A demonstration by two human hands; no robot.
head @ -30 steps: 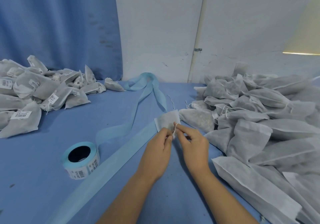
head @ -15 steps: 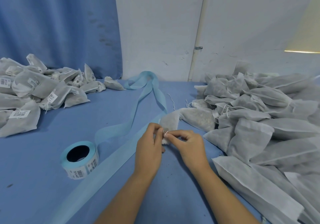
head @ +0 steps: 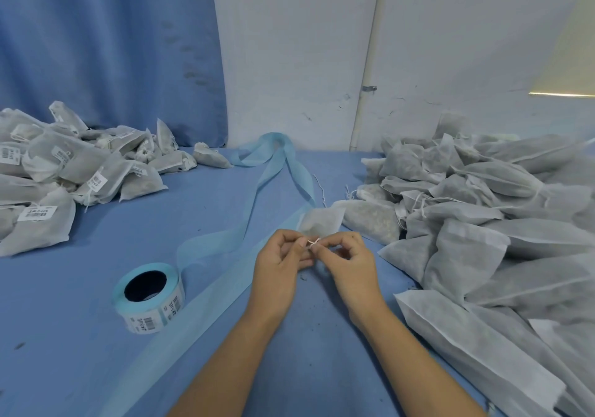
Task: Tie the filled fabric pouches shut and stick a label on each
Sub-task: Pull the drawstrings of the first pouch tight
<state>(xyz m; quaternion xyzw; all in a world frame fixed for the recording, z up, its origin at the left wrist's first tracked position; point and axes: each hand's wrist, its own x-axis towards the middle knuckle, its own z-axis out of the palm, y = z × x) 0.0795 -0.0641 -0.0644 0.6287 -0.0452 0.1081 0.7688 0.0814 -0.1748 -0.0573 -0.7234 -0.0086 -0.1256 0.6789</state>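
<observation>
A small grey fabric pouch (head: 322, 221) lies on the blue table just beyond my hands. My left hand (head: 280, 263) and my right hand (head: 349, 263) meet at its near end, and each pinches an end of the pouch's white drawstring (head: 314, 241), which crosses between my fingertips. The label roll (head: 148, 297), blue-backed with barcode stickers, stands to the left of my left hand. Its empty blue backing strip (head: 257, 197) trails away across the table.
A big heap of unlabelled filled pouches (head: 483, 223) covers the right side of the table. A pile of tied, labelled pouches (head: 74, 171) lies at the far left. A blue curtain (head: 106, 46) and a white wall (head: 296, 55) stand behind.
My hands have drawn closer to each other at the pouch's near end, and the string now crosses between my fingertips. The pouch has shifted slightly.
</observation>
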